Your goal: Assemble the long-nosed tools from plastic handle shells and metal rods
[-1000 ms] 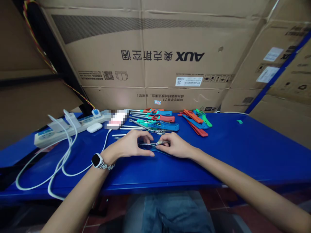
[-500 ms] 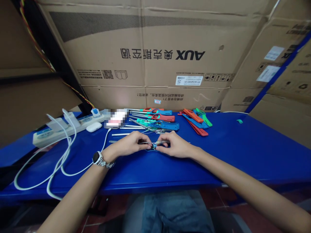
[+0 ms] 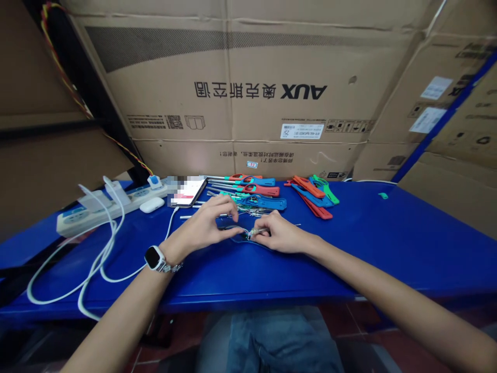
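Note:
A blue lighter shell half point(image 3: 237, 239) lies flat on the table in front of me, with small dark and pale parts and thin wires inside. My left hand point(image 3: 212, 220) has its fingers lifted and spread from the thumb, whose tip touches the wires at the shell's left part. My right hand point(image 3: 281, 233) is closed in a pinch on a slim rod-like piece point(image 3: 256, 231), held over the shell's middle; its exact kind is too small to tell. Just behind the hands lie loose wires point(image 3: 254, 211) and an opened blue lighter handle point(image 3: 267, 202).
Several long-necked lighters point(image 3: 260, 190) lie at the back centre, and orange, blue, red and green handle shells point(image 3: 318, 194) to their right. A phone point(image 3: 190, 191), a white case point(image 3: 151, 205), a power strip point(image 3: 73, 223) and white cables point(image 3: 103, 254) fill the left. Cardboard point(image 3: 248, 62) walls the back.
My left fingers have let go of the wires and lifted, spreading from the thumb. My right hand stays in its pinch at nearly the same place. The view has shifted slightly.

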`<state>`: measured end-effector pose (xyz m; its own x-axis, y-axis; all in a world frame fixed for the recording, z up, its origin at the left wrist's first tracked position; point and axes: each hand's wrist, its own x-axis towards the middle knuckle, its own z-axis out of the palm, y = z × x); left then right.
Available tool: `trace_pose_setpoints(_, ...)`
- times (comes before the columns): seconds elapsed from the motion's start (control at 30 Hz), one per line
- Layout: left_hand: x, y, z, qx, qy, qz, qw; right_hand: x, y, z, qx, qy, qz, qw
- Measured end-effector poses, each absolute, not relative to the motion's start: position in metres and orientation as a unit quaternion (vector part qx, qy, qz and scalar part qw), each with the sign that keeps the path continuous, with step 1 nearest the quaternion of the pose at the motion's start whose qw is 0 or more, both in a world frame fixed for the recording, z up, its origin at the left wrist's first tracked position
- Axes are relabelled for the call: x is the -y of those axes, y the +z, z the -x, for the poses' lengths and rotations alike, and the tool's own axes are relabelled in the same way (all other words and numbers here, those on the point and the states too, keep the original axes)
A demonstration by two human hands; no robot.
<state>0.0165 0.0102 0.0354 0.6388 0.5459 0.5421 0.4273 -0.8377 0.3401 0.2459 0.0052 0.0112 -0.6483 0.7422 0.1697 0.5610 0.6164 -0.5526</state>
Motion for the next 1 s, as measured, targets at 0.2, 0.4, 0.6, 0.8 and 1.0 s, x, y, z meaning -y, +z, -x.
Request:
trace_pose_setpoints(0.2, 0.001, 0.033, -0.02, -0.162, 0.285, -0.943, -0.057, -0.007, 0.022, -0.244, 0.861, 0.278, 0.395, 0.162)
trace_pose_setpoints(0.4, -0.005, 0.016, -0.025, -0.202, 0.158, -0.962, -0.099, -0.011, 0.026, -0.245, 0.848, 0.307, 0.406, 0.148)
trace_pose_setpoints(0.6, -0.006, 0.013, -0.025, -0.216, 0.161, -0.962, -0.033, -0.009, 0.02, -0.246, 0.864, 0.257, 0.404, 0.154)
trace_pose_setpoints(0.8, -0.009, 0.009, -0.022, -0.225, 0.171, -0.957, 0.064, 0.004, 0.01, -0.252, 0.878, 0.167, 0.407, 0.19)
trace_pose_setpoints(1.0, -0.009, 0.005, -0.022, -0.227, 0.179, -0.954, 0.081, 0.015, 0.002, -0.252, 0.877, 0.124, 0.416, 0.207)
